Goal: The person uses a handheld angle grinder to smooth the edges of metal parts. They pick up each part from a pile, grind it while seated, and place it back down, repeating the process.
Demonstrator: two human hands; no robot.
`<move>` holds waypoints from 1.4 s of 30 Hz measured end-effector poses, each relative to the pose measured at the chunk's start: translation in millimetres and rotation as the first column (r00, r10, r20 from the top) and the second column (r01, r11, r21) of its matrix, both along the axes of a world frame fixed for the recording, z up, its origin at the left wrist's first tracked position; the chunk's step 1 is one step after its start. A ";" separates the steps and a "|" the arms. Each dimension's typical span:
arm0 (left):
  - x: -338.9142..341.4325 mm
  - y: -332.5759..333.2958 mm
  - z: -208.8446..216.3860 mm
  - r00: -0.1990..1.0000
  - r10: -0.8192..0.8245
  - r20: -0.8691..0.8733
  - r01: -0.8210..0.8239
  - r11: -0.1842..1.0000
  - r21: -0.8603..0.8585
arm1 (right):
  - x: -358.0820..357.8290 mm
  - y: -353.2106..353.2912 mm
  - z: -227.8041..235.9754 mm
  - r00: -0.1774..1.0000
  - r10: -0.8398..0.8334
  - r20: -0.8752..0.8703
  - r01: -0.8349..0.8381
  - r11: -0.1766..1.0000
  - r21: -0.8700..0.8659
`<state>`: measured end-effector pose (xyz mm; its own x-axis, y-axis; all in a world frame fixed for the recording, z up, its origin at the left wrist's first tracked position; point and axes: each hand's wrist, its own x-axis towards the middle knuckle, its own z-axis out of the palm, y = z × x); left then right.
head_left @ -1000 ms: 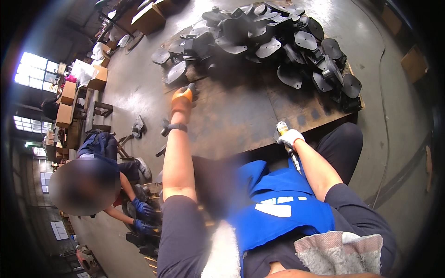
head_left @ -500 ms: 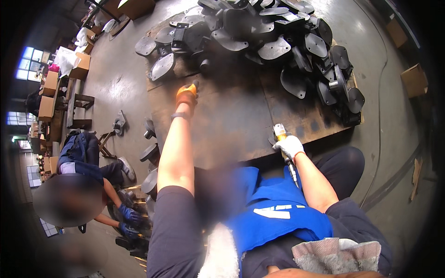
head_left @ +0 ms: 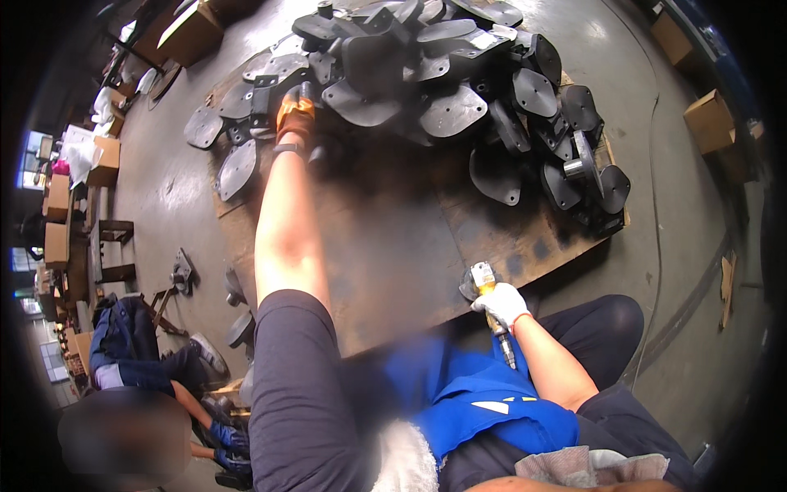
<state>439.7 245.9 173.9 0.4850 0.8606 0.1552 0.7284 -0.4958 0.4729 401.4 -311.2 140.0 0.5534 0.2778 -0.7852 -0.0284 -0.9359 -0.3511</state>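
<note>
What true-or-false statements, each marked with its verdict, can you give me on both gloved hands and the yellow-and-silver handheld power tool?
1. The white-gloved right hand holds the yellow-and-silver power tool. True.
2. Both hands grip that tool. False: the orange-gloved left hand is out at the pile of flat, rounded, dark metal parts.
3. The metal parts lie on a brown wooden board. True.
4. The metal parts are nearer the person than the tool. False: the tool is nearer.
5. A dark wristband sits on the left wrist. True.
</note>
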 end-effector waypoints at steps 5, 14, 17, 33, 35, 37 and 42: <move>8.0 22.4 -44.8 0.981 -0.142 0.133 0.142 0.990 0.013 | -0.3 2.4 2.7 0.999 -0.035 -0.015 0.035 0.999 -0.001; -52.6 -88.1 -56.1 0.763 -0.137 0.632 0.194 0.981 -0.022 | -1.7 -5.0 -2.9 0.996 -0.075 -0.054 0.077 0.996 0.042; -89.9 -133.7 -70.9 0.643 -0.077 0.762 0.317 0.932 -0.174 | -7.0 2.1 -1.7 0.996 -0.079 -0.037 0.082 0.994 0.074; -228.1 -303.5 -54.9 0.806 0.573 0.147 -0.371 0.683 -0.630 | 13.6 -51.3 -27.7 0.925 -0.380 0.003 0.373 0.910 0.182; -237.1 -288.0 -69.1 0.799 0.592 0.109 -0.456 0.713 -0.533 | 9.5 -44.2 -19.4 0.937 -0.345 -0.053 0.349 0.915 0.201; -224.4 -285.0 -66.5 0.810 0.579 0.092 -0.480 0.744 -0.465 | 12.7 -48.3 -36.8 0.942 -0.334 -0.018 0.332 0.925 0.186; -189.7 -273.8 -29.2 0.873 0.485 0.049 -0.395 0.764 -0.510 | 15.2 -53.4 -43.8 0.943 -0.333 -0.011 0.330 0.929 0.169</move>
